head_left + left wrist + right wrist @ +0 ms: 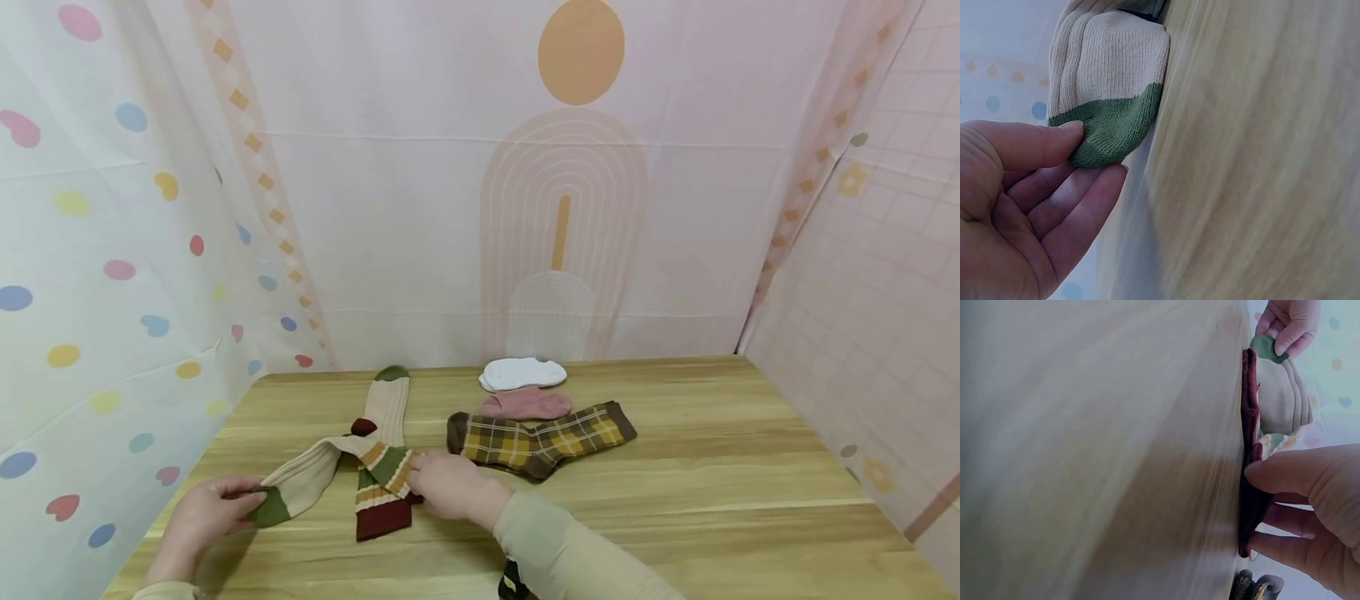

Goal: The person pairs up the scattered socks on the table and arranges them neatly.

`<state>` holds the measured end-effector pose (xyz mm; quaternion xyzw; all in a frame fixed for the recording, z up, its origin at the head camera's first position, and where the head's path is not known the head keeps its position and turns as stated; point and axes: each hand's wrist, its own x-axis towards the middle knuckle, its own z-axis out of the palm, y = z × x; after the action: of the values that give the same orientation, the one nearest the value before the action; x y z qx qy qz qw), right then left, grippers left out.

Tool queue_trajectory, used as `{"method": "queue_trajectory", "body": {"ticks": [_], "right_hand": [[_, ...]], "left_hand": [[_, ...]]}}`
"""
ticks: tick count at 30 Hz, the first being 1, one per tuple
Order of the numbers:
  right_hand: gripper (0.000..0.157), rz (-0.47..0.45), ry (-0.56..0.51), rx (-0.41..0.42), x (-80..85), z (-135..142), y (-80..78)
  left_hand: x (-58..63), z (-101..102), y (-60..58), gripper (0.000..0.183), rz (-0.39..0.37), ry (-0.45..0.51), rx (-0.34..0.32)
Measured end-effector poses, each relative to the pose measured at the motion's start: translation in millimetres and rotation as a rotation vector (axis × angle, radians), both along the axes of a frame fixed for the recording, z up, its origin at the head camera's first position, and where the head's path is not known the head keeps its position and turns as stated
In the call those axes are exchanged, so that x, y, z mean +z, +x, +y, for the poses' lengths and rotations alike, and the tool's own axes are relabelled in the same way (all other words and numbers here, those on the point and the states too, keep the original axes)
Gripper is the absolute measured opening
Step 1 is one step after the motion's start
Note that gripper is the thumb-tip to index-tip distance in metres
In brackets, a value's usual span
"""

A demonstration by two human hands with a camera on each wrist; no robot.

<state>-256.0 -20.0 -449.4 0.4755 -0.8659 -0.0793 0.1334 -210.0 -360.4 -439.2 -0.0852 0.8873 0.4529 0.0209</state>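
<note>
A cream ribbed sock (309, 473) with a green toe and a striped leg stretches slantwise between my two hands. My left hand (206, 510) pinches its toe between thumb and fingers; the left wrist view shows the green toe (1113, 128) raised beside the tabletop. At the other end, my right hand (456, 485) grips the dark red cuff (1257, 500) with thumb and fingers. Crossed beneath lies a matching sock (392, 408), its green toe toward the back and its dark red cuff toward me. Part of its middle is hidden by the upper sock.
Right of the matching sock lie brown-and-yellow plaid socks (498, 442), with pink socks (528, 405) and white socks (521, 373) behind them. A dark patterned piece of fabric (513, 583) shows partly under my right forearm. Curtains (405, 208) border the wooden table (712, 483).
</note>
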Motion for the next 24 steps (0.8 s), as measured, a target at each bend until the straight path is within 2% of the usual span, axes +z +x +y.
{"method": "queue_trajectory", "body": {"ticks": [2, 4, 11, 14, 16, 20, 24], "right_hand": [[0.010, 0.002, -0.013, -0.004, -0.2, 0, -0.2], [0.009, -0.039, -0.048, -0.008, -0.4, 0, -1.9], [0.009, -0.411, -0.328, -0.009, 6.5, 14, -14.9], [0.008, -0.517, -0.461, -0.045, 12.6, 21, -18.8], [0.009, -0.548, -0.544, -0.066, 18.1, 26, -19.8], [0.008, -0.535, -0.663, -0.077, 29.5, 37, -19.7], [0.009, -0.512, -0.750, -0.077, 38.7, 51, -18.2]], "left_hand": [[0.4, 0, 0.2, 0.036, 0.004, -0.002, 0.001], [0.5, -1, 0.8, 0.037, 0.006, -0.006, 0.007], [4.3, -3, 2.1, 0.039, 0.034, -0.138, 0.022], [7.0, -1, 1.9, 0.040, 0.066, -0.108, 0.058], [8.6, 2, 2.4, 0.039, 0.099, -0.041, 0.096], [12.6, 9, 4.6, 0.037, 0.193, 0.031, 0.144], [18.5, 16, 6.6, 0.029, 0.299, 0.115, 0.144]]}}
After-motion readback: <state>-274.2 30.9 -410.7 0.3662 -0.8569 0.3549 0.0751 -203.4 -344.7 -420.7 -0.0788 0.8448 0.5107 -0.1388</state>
